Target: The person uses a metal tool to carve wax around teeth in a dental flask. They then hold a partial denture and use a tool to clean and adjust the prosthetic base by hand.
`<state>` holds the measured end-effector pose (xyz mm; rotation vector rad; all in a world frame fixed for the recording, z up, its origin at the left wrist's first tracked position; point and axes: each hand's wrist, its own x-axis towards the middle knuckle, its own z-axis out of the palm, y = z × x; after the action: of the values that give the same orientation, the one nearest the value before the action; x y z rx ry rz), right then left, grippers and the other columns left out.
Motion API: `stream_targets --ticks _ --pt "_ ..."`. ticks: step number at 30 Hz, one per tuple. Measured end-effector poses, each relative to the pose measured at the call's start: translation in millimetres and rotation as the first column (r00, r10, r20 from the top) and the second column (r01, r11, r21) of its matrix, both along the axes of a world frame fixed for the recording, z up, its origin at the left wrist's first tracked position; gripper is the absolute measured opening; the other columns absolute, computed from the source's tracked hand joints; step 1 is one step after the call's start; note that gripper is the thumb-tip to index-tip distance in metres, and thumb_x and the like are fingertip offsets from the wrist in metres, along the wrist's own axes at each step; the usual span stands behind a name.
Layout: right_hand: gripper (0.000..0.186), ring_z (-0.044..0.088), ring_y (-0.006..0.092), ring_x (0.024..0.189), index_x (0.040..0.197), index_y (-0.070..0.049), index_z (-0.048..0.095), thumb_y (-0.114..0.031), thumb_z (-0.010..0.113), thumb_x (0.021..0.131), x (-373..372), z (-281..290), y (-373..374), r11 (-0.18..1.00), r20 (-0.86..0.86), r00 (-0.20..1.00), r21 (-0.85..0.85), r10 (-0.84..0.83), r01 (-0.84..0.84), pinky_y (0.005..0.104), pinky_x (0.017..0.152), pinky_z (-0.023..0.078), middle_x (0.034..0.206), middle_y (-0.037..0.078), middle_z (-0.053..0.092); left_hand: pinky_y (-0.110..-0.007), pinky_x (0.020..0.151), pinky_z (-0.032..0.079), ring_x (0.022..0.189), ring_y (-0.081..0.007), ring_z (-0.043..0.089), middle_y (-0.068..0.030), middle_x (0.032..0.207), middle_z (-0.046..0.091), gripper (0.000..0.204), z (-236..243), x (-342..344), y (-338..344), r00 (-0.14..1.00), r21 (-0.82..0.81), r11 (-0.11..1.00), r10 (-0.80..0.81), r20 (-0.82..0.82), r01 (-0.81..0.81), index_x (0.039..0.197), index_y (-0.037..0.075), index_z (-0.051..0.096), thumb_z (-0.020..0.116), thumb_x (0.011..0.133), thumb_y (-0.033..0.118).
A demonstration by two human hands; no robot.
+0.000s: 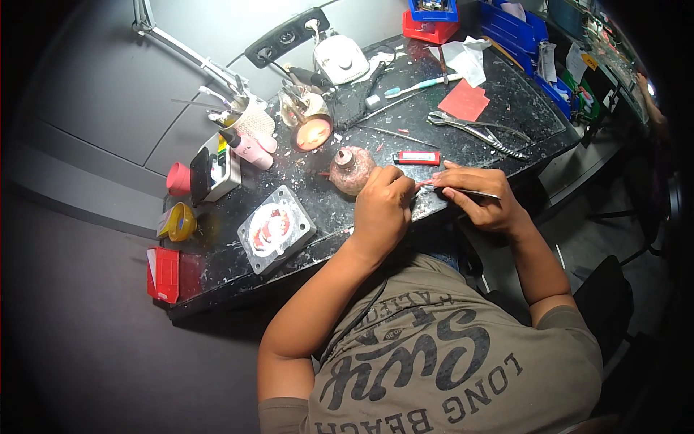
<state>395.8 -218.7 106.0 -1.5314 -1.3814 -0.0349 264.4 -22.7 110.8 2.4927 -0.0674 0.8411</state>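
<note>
My left hand [381,206] is closed over the table's front edge, fingers pinched around a small pink piece [422,184] that is mostly hidden. Facing it, my right hand [483,197] grips a slim metal hand tool [473,192], its tip close to the pink piece. Just behind my left hand stands a round, pink-speckled spirit burner [350,172] with a short neck. A red lighter [417,158] lies beyond my hands. Left of them, a square metal flask half [277,230] holds white plaster with red and pink material in it.
Farther back lie pliers [481,134], pink wax sheets [464,100], a toothbrush [423,86] and a white tissue [466,59]. A round dish of pink material [312,134], a pink bottle [251,150] and a tool cup [253,119] stand at left. Blue bins [513,32] line the back right.
</note>
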Motion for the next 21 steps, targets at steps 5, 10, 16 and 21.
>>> stream_targets --ticks 5,10,16,21 --pt "0.023 0.077 0.031 0.103 0.115 -0.001 0.078 -0.001 0.071 0.093 2 -1 -1 1.0 0.022 1.0 0.008 0.0 0.0 0.0453 0.106 0.056 0.109 0.016 0.079 -0.044 0.074 0.05 0.083 -0.0333 0.062 -0.0123 0.09 0.067 0.003 1 -1 -1 1.0 0.007 1.0 0.001 -0.01 0.0 0.091 0.002 0.075 0.076 0.089 0.002" --pt "0.016 0.076 0.0231 0.094 0.101 0.004 0.075 -0.008 0.063 0.103 -4 3 7 0.994 -0.181 0.983 0.095 -0.027 0.045 0.0341 0.084 0.058 0.101 0.016 0.077 -0.046 0.078 0.05 0.088 -0.0363 0.063 -0.0148 0.092 0.065 0.007 0 -6 3 0.998 -0.009 0.999 0.033 -0.054 -0.034 0.092 0.001 0.072 0.073 0.085 -0.002" --pt "0.043 0.054 0.0205 0.052 0.077 0.003 0.058 -0.025 0.056 0.11 11 39 -8 0.841 -0.034 0.855 -0.21 -0.517 0.499 0.0383 0.055 0.04 0.059 0.014 0.054 -0.049 0.08 0.049 0.091 -0.0394 0.061 -0.0176 0.092 0.06 0.008 2 -3 -10 0.999 -0.016 0.999 0.048 0.013 -0.048 0.092 0.001 0.063 0.07 0.088 0.0" --pt "0.033 0.064 0.044 0.077 0.087 0.002 0.065 -0.028 0.071 0.099 17 38 12 0.728 0.254 0.77 -0.252 -0.586 0.637 0.0522 0.071 0.049 0.082 0.02 0.067 -0.042 0.066 0.049 0.072 -0.0327 0.063 -0.0172 0.091 0.066 0.007 15 -15 -5 0.988 -0.275 0.961 0.073 0.134 -0.034 0.098 0.0 0.066 0.072 0.095 0.003"
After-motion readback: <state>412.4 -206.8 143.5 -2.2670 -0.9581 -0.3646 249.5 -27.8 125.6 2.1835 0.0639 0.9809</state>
